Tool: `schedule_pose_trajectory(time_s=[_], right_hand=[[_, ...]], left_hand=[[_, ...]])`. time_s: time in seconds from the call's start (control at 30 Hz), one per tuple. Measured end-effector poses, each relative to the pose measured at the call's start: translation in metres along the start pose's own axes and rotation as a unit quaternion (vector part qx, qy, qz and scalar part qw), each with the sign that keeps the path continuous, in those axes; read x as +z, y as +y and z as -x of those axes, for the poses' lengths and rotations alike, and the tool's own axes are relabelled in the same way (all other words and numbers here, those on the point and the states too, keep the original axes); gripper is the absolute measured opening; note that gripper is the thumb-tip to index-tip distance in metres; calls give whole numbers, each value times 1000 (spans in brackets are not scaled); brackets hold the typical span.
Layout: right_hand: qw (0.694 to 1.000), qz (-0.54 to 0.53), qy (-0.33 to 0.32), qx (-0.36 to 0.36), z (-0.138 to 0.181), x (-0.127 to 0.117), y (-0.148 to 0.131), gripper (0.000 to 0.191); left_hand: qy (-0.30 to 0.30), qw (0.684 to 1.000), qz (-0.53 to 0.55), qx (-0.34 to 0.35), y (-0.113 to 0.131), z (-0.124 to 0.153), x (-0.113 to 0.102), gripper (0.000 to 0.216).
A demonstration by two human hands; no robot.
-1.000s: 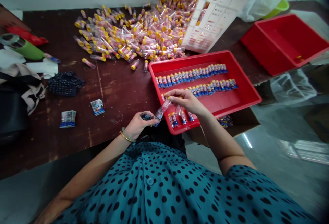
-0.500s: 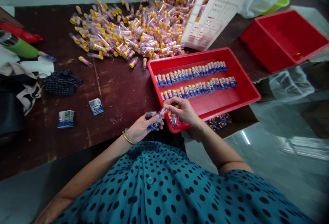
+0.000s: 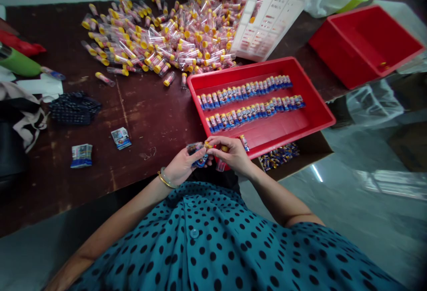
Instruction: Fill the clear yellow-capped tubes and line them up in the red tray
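My left hand [image 3: 182, 165] is closed on a small bunch of blue printed sleeves [image 3: 200, 162] at the table's front edge. Against it, the fingertips of my right hand [image 3: 237, 154] pinch a small yellow-capped tube [image 3: 208, 145] at the sleeves' upper end; my fingers hide how far it sits inside. Another clear tube [image 3: 220, 164] hangs beneath my right palm. Beside my hands lies a shallow red tray [image 3: 283, 133] with two long rows of sleeved tubes [image 3: 256, 111]. One more sleeved tube [image 3: 244, 142] lies near the tray's front side.
Loose yellow-capped tubes [image 3: 173, 44] form a big heap at the back, against a white slatted crate [image 3: 270, 19]. Flat sleeves lie in a stack [image 3: 81, 155] and a smaller pile [image 3: 121, 138] on the left. A deep red bin [image 3: 347, 50] stands right, a cardboard box [image 3: 310, 155] below the tray.
My right fingers have brought the tube against the sleeves in my left hand. The view has shifted slightly, and the sleeved tube near the tray's front side now shows.
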State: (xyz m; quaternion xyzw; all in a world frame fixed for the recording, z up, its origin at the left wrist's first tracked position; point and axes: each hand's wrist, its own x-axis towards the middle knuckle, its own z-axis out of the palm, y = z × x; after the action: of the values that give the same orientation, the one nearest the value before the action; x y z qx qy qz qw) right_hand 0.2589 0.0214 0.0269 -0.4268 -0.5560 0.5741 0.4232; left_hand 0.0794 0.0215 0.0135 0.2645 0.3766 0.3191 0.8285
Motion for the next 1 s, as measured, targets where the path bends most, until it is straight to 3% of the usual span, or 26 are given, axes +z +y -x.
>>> schedule_pose_trajectory(time_s=[0.27,0.5,0.6,0.73,0.83,0.9,1.0], right_hand=[[1000,24,-6,19,-2,-5,2,20],[999,-15,9,34,-4,-4,4,23],[997,30,67,36,-7,-41,-9,21],[964,190,173,74,-16,-137,-23,27],[928,305,101,189,-24,-189,-10,27],[899,352,35,258,-30,-195,7,18],[886,362,-29,288,-33,-176,29,14]], left_hand=[[7,1000,-21,-2,0,1,0,27],[10,999,-30,3,2,-1,2,32],[16,1000,-25,0,6,-1,0,36],[27,997,-69,-9,5,-1,-8,28],[14,992,-122,-19,0,-3,-11,27],[7,991,-132,-26,-3,-4,-9,29],[15,994,-107,-26,-5,-5,-5,37]])
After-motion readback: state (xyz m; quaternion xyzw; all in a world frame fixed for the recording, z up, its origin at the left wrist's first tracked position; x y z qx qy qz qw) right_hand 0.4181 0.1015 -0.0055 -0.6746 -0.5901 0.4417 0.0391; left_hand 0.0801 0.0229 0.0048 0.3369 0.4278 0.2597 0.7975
